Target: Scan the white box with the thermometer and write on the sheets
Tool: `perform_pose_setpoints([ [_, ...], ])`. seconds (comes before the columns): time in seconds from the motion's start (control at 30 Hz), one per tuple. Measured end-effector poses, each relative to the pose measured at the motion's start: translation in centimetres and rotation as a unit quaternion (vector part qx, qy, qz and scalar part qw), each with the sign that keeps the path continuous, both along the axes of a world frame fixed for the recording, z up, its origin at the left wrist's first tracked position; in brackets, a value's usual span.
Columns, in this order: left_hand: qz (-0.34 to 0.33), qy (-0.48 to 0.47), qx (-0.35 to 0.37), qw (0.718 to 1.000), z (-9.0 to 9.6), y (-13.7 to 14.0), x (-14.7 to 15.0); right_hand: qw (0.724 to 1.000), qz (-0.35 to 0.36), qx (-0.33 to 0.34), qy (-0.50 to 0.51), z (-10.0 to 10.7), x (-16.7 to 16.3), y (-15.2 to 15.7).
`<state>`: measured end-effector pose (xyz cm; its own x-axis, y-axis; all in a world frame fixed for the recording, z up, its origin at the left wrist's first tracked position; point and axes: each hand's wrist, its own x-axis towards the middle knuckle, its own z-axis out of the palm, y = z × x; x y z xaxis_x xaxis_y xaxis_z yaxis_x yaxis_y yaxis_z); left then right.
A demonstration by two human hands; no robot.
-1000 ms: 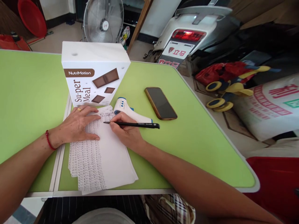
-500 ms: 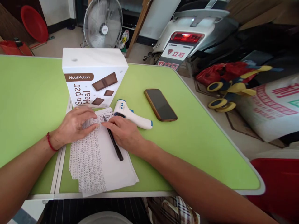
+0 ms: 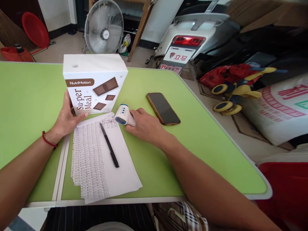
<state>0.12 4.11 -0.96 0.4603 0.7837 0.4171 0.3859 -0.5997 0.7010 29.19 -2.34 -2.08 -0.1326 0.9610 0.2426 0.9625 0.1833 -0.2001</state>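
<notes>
The white "NutriMotion Su-per Meal" box (image 3: 98, 98) stands upright on the green table. My left hand (image 3: 66, 117) grips its lower left edge, fingers partly hidden behind it and thumb along the front. To the right, my right hand (image 3: 146, 126) is wrapped round the handle of a white and blue infrared thermometer (image 3: 122, 115), whose head and small screen show past my fingers. Between my arms lies a stack of handwritten paper sheets (image 3: 120, 179), dense with writing on the left part. A black pen (image 3: 109, 146) rests diagonally on the top sheet.
Right of the thermometer lies a smartphone (image 3: 163, 109) in a brown case. The green table (image 3: 216, 166) has a pale rim and a seam left of the papers. Beyond it stand a fan (image 3: 104, 29), a white scooter (image 3: 185, 40) and a blue-yellow wheeled toy (image 3: 237, 91).
My left hand has moved from above the papers to the box's left edge. My right hand has left the pen's side and taken hold of the thermometer's handle.
</notes>
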Motion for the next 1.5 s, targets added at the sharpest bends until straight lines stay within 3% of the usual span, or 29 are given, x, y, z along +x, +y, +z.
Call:
perform_pose_setpoints([
  [0.1,0.019,-0.057,-0.043,0.997,-0.1,0.1,0.0,0.996,-0.017,0.004,0.086,1.0,-0.6,-0.2],
  [0.2,0.051,-0.082,-0.058,0.994,-0.2,-0.2,0.0,0.978,0.019,0.041,0.205,2.5,-1.7,-1.0],
  [0.33,0.088,-0.129,-0.059,0.986,0.3,-0.8,0.5,0.909,0.106,0.056,0.399,3.5,-3.8,-3.0],
  [0.47,0.084,-0.192,-0.095,0.973,0.8,-1.5,1.2,0.834,0.153,-0.083,0.524,3.0,-5.4,-4.6],
  [0.53,0.072,-0.203,-0.114,0.97,1.0,-1.8,1.3,0.821,0.134,-0.136,0.537,2.6,-5.9,-4.7],
  [0.63,0.045,-0.204,-0.13,0.969,1.1,-1.9,1.4,0.816,0.1,-0.162,0.546,2.3,-6.1,-4.2],
  [0.8,0.04,-0.191,-0.138,0.971,1.2,-1.9,1.4,0.806,0.08,-0.162,0.564,2.2,-6.5,-3.8],
  [1.07,0.022,-0.192,-0.132,0.972,1.0,-1.9,1.2,0.762,0.077,-0.171,0.62,2.1,-7.4,-4.2],
  [1.27,-0.012,-0.206,-0.101,0.973,1.2,-2.0,0.9,0.754,0.099,-0.157,0.631,2.4,-7.2,-4.8],
  [1.4,-0.028,-0.185,-0.133,0.973,1.3,-2.1,0.7,0.739,0.114,-0.177,0.64,2.6,-7.2,-4.9],
  [1.5,-0.033,-0.173,-0.152,0.973,1.3,-2.0,0.6,0.743,0.122,-0.179,0.633,2.6,-7.2,-4.9],
])
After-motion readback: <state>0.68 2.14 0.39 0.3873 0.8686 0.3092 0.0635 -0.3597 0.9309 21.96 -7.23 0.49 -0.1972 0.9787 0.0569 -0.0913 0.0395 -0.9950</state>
